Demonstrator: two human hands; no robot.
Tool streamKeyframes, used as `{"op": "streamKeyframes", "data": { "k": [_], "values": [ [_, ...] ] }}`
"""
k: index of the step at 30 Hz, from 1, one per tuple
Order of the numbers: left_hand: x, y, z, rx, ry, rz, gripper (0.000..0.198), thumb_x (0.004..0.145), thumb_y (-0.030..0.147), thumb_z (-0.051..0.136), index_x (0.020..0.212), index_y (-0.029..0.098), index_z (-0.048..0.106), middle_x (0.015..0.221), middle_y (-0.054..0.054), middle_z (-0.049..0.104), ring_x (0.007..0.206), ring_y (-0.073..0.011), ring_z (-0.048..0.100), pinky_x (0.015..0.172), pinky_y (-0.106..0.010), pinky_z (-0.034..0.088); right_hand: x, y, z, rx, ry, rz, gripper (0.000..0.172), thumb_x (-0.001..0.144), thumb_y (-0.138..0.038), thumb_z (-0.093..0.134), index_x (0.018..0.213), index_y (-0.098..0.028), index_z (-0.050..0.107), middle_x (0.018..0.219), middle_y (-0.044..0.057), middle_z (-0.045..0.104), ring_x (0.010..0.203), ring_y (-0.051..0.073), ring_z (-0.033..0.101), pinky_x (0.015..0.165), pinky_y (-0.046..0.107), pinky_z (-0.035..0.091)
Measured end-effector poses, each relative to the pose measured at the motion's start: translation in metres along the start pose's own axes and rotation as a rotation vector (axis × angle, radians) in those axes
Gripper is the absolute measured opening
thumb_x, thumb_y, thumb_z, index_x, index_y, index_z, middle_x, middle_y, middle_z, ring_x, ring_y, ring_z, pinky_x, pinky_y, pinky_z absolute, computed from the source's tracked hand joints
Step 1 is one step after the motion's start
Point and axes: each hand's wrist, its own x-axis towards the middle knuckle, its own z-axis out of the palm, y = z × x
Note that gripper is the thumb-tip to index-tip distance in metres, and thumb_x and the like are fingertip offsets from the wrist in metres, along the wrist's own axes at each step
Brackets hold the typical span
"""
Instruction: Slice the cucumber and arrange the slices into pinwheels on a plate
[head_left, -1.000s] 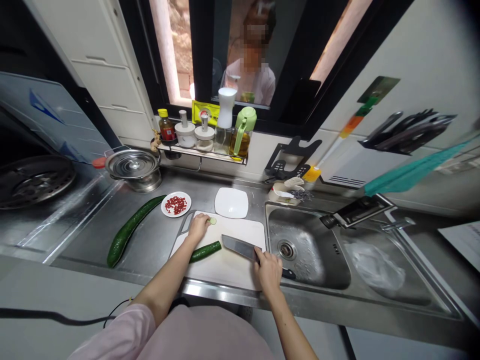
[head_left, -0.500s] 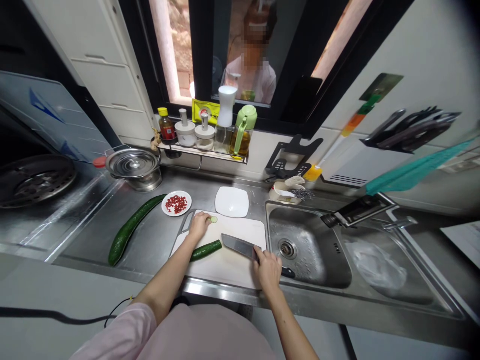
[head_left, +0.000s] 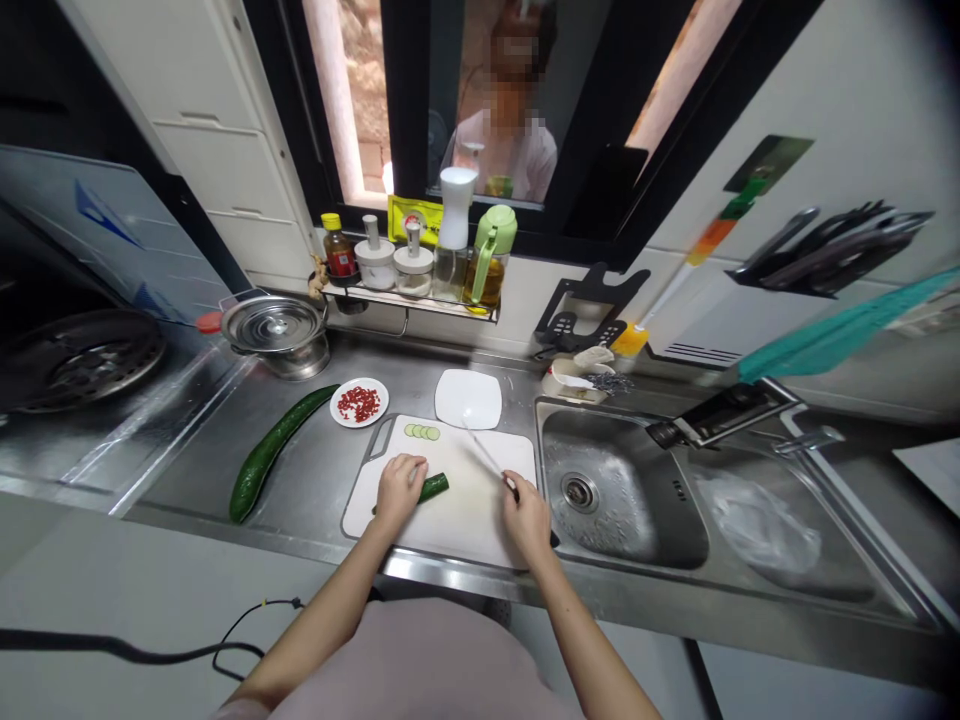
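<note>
- Bare board (head_left: 465,515) btwn left hand (head_left: 400,487) on short cucumber (head_left: 435,487) & right hand (head_left: 525,515) w/ knife (head_left: 487,458): room to pass.
- Slices (head_left: 422,432) & white plate (head_left: 469,398) block far side.
- Long cucumber (head_left: 274,450) lies left; counter (head_left: 322,480) by it is bare.

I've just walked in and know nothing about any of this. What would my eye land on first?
Most likely the two hands at work on the white cutting board: the left hand presses down a short cucumber piece, while the right hand grips a knife. A few cut slices lie at the board's far edge, and a long whole cucumber lies on the steel counter to the left.
</note>
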Motion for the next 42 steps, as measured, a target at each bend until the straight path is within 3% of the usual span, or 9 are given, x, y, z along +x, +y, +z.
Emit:
{"op": "streamKeyframes", "data": {
  "k": [4, 8, 15, 27, 42],
  "values": [
    [-0.012, 0.007, -0.002, 0.090, -0.178, 0.100, 0.025, 0.092, 0.035, 0.050, 0.103, 0.025, 0.070, 0.103, -0.007, 0.067, 0.100, -0.0200, 0.058, 0.093, -0.034, 0.042, -0.002, -0.010, 0.003, 0.107, -0.025, -0.017, 0.043, 0.097, -0.036, 0.028, 0.105, -0.016, 0.065, 0.096, 0.008, 0.070, 0.084, 0.018, 0.062, 0.069, 0.022, 0.038],
    [-0.016, 0.008, 0.001, 0.138, -0.246, 0.174, 0.025, 0.092, 0.035, 0.052, 0.106, 0.029, 0.072, 0.107, -0.007, 0.066, 0.103, -0.0200, 0.057, 0.094, -0.035, 0.042, -0.006, -0.024, 0.005, -0.001, -0.180, -0.010, 0.036, 0.097, -0.035, 0.032, 0.098, -0.017, 0.064, 0.086, 0.007, 0.071, 0.079, 0.017, 0.063, 0.065, 0.022, 0.034],
    [-0.018, 0.001, 0.007, 0.148, -0.254, 0.239, 0.029, 0.093, 0.032, 0.048, 0.110, 0.028, 0.071, 0.111, -0.007, 0.065, 0.103, -0.0196, 0.057, 0.094, -0.033, 0.044, -0.015, -0.049, 0.006, -0.208, -0.399, -0.078, 0.028, 0.096, -0.027, 0.038, 0.114, -0.016, 0.057, 0.096, 0.011, 0.070, 0.088, 0.020, 0.066, 0.068, 0.025, 0.035],
    [-0.021, -0.007, 0.014, 0.171, -0.072, 0.436, 0.024, 0.092, 0.028, 0.053, 0.107, 0.025, 0.072, 0.101, -0.006, 0.066, 0.093, -0.0180, 0.058, 0.084, -0.032, 0.050, -0.022, -0.064, 0.002, -0.222, -0.491, -0.071, 0.028, 0.095, -0.023, 0.036, 0.113, -0.013, 0.055, 0.099, 0.016, 0.069, 0.096, 0.025, 0.065, 0.074, 0.029, 0.041],
    [-0.019, -0.004, 0.013, 0.184, -0.123, 0.389, 0.025, 0.094, 0.029, 0.049, 0.102, 0.026, 0.073, 0.101, -0.005, 0.066, 0.092, -0.0156, 0.058, 0.081, -0.028, 0.049, -0.037, -0.063, -0.011, -0.241, -0.597, -0.025, 0.029, 0.095, -0.015, 0.034, 0.111, -0.012, 0.058, 0.101, 0.017, 0.068, 0.095, 0.024, 0.066, 0.073, 0.029, 0.041]
  ]
}}
